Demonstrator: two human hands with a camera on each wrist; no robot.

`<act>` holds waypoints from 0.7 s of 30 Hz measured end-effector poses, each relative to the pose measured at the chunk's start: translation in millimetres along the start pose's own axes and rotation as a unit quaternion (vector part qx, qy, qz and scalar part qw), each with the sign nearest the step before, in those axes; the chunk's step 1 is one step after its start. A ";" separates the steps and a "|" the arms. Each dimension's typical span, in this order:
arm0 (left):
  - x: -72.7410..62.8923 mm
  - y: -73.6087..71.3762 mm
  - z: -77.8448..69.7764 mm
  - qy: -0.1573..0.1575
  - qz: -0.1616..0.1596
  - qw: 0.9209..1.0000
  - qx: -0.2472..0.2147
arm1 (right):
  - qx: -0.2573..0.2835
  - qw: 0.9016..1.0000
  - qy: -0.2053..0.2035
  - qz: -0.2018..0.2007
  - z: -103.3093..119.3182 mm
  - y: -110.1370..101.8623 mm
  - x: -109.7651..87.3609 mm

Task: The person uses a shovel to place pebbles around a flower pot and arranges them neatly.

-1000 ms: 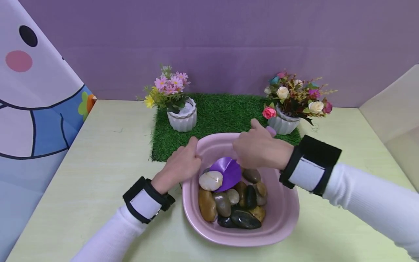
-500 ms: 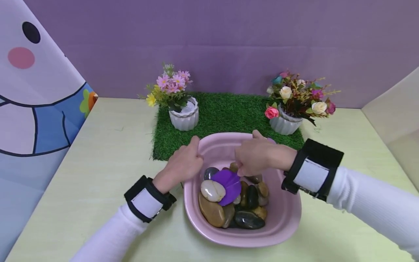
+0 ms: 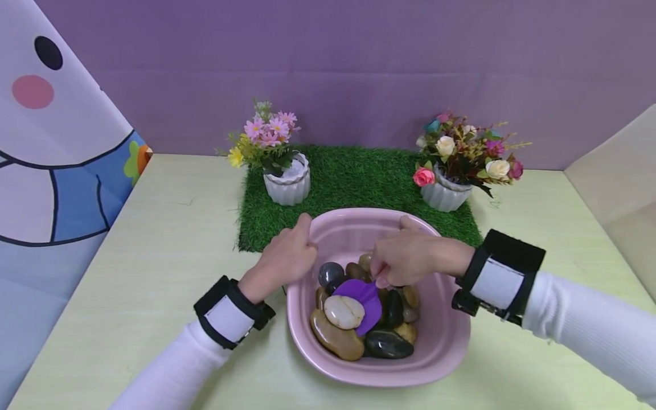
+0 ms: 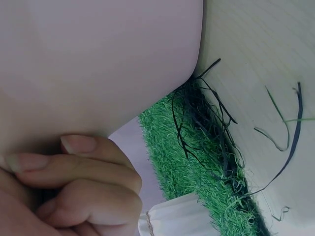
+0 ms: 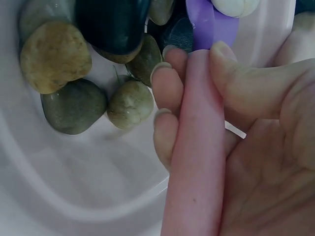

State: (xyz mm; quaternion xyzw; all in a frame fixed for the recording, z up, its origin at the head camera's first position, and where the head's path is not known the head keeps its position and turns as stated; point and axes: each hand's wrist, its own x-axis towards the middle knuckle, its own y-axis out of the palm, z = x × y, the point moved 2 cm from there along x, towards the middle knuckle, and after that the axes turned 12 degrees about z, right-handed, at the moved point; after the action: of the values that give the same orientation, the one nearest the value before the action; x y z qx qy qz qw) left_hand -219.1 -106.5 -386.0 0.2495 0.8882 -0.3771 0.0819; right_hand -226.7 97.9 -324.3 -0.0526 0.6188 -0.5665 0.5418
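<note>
One pink basin (image 3: 443, 344), its rim (image 3: 379, 381) gripped by the left hand (image 3: 284, 256), holds stones (image 3: 389, 344) and a purple scoop (image 3: 365, 292), whose pink handle (image 5: 197, 157) the right hand (image 3: 410, 256) grips, a white stone (image 3: 344, 312) partly over its blade (image 3: 374, 315), potted flowers (image 3: 270, 135) beyond.

The left hand (image 3: 286, 253) is folded in a grip, its fingers (image 4: 83, 169) bent inward, its wrist (image 3: 251, 285) just behind. The right hand (image 3: 407, 256), apart to its right, is back upward, fingers curled, thumb (image 5: 256, 91) opposite them; the right arm (image 3: 589, 319) slants outward behind it.
</note>
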 end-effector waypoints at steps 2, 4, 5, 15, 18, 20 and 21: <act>0.1 -0.2 -0.1 0.000 0.000 1.000 -0.001 | 0.006 1.000 -0.007 0.009 -1.1 0.5 0.4; 0.2 -0.2 0.1 -0.001 -0.001 1.000 -0.002 | 0.015 1.000 -0.006 0.018 -2.9 1.3 0.3; 0.3 -0.2 0.0 0.000 -0.001 1.000 -0.003 | 0.023 0.999 -0.006 0.025 -3.9 1.6 0.0; 0.1 -0.3 -0.2 -0.002 -0.005 1.000 -0.004 | 0.057 0.995 -0.062 0.054 -12.8 5.9 -3.3; 0.0 -0.2 0.1 -0.002 -0.004 1.000 -0.004 | 0.072 0.992 -0.087 0.058 -15.8 8.9 -3.5; 0.2 0.1 0.3 -0.001 -0.004 1.000 -0.006 | 0.088 0.989 -0.100 0.062 -17.9 11.1 -3.4; 0.3 0.3 0.6 0.000 -0.005 1.000 -0.007 | 0.095 0.988 -0.107 0.063 -18.8 11.8 -3.2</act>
State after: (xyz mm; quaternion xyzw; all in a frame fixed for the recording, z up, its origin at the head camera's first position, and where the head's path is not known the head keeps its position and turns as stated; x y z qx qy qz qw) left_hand -219.2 -106.6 -386.7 0.2447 0.8919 -0.3715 0.0819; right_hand -232.6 116.3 -335.6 -0.0223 0.5026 -0.5785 0.6421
